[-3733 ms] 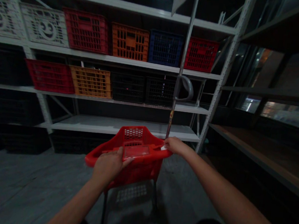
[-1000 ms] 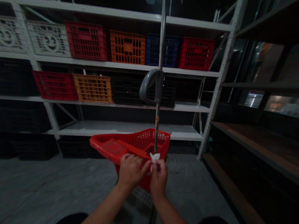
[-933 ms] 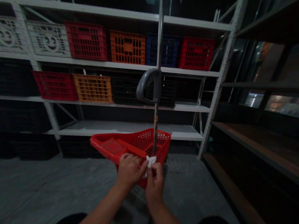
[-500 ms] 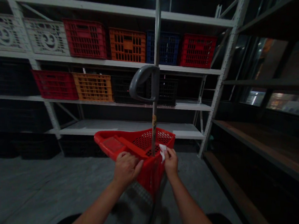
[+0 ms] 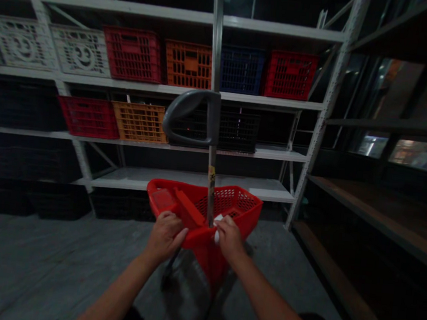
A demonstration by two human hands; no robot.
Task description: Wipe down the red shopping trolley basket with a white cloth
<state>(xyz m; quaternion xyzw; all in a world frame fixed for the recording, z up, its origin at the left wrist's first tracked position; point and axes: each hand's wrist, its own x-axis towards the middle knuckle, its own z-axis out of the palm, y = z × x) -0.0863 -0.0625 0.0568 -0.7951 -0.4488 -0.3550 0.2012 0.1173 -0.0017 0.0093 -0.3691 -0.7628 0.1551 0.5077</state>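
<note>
A red plastic shopping cart (image 5: 247, 217) with perforated basket walls stands on the floor in front of me. From it rises a metal pole (image 5: 210, 195) carrying a grey loop handle (image 5: 188, 140). My left hand (image 5: 166, 236) is closed over the cart's near rim, left of the pole. My right hand (image 5: 229, 237) pinches a white wipe (image 5: 217, 237), crumpled and partly hidden by the fingers, against the near rim just right of the pole's base.
White metal shelving (image 5: 264, 100) spans the back, holding red, orange, blue, white and black crates such as this orange crate (image 5: 188, 64). Dark wooden-edged shelves (image 5: 374, 220) stand close on the right. Grey concrete floor (image 5: 49, 260) lies below.
The cart has turned, its basket swinging right and its pole shifting left. My right hand has moved left along the rim with the wipe, to near the pole. My left hand still grips the rim.
</note>
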